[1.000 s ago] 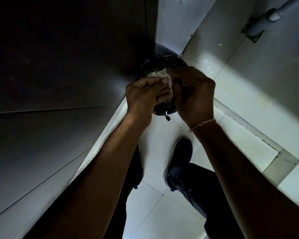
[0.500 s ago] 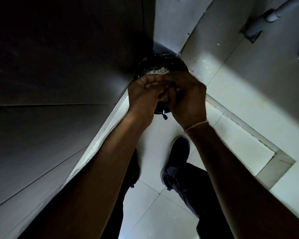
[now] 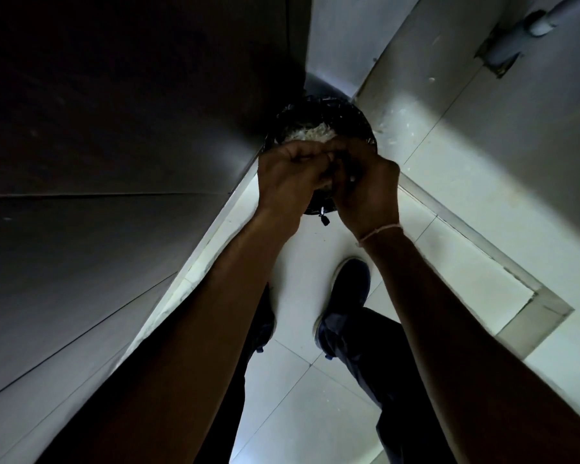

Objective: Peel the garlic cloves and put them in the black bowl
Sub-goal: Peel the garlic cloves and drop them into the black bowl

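My left hand (image 3: 290, 177) and my right hand (image 3: 370, 192) are pressed together, fingers curled, over a black round container (image 3: 359, 120) on the floor. Between the fingertips they pinch a small pale garlic clove (image 3: 327, 185), mostly hidden by the fingers. The container is lined with a black bag and holds a heap of pale garlic skins (image 3: 310, 133). Its near half is covered by my hands.
A dark cabinet front (image 3: 131, 128) rises close on the left. Pale floor tiles (image 3: 315, 249) lie below, with my two dark shoes (image 3: 349, 286). A grey pipe (image 3: 523, 31) runs at the top right. Bits of skin (image 3: 395, 128) are scattered beside the container.
The pale strip of skin that stood up between my hands a second ago is gone from sight. My hands have closed tighter together over the container.
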The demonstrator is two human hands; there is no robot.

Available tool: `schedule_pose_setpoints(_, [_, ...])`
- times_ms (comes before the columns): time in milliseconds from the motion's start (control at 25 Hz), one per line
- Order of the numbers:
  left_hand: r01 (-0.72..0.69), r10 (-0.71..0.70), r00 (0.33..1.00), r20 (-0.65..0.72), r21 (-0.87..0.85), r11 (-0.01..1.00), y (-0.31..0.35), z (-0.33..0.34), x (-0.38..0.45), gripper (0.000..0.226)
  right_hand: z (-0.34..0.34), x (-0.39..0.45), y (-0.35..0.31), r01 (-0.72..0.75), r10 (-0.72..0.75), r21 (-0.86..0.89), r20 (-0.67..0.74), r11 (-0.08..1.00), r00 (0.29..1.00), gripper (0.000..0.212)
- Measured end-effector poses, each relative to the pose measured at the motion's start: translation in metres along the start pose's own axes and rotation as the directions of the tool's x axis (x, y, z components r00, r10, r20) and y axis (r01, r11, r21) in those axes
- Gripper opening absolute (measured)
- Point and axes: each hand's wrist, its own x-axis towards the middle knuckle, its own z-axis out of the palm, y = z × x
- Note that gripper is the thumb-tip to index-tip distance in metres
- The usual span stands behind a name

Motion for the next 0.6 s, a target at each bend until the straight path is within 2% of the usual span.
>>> schedule_pose_setpoints(80, [-0.113,0.112,0.994,0.020,0.118,0.987,0.000,0.003,0.000,0.013,0.005,0.000,0.005,-0.131,0.131,0.011,-0.025,0.991,0.991,0.024])
schedule_pose_setpoints(200, [-0.294,0.291,0.955,0.049,0.240,0.925,0.000,0.009,-0.003,0.022,0.010,0.008,0.014,-0.436,0.436,0.184,0.045,0.881,0.899,0.024])
schedule_pose_setpoints(240, [-0.320,0.320,0.946,0.040,0.258,0.912,0.001,0.008,-0.003,0.024,0.009,0.009,0.013,-0.444,0.445,0.220,0.048,0.868,0.894,0.024])
schedule_pose_setpoints(360, [-0.298,0.315,0.946,-0.073,0.180,0.937,0.001,-0.001,0.003,0.018,0.005,0.001,-0.004,-0.204,0.210,0.196,-0.012,0.959,0.978,0.017])
schedule_pose_setpoints(440, [-0.259,0.277,0.954,-0.115,0.150,0.954,0.000,-0.005,0.008,0.012,0.008,-0.003,-0.013,-0.110,0.094,0.212,0.084,0.971,0.992,0.022])
schedule_pose_setpoints(520, [-0.243,0.268,0.957,-0.114,0.195,0.950,0.003,-0.004,0.007,0.017,0.012,-0.006,-0.011,-0.066,0.049,0.133,0.126,0.989,0.991,0.028])
schedule_pose_setpoints(600, [-0.219,0.245,0.963,-0.116,0.198,0.955,0.009,0.000,-0.001,0.028,0.008,-0.004,-0.010,-0.047,0.046,0.025,0.054,0.999,0.998,0.021])
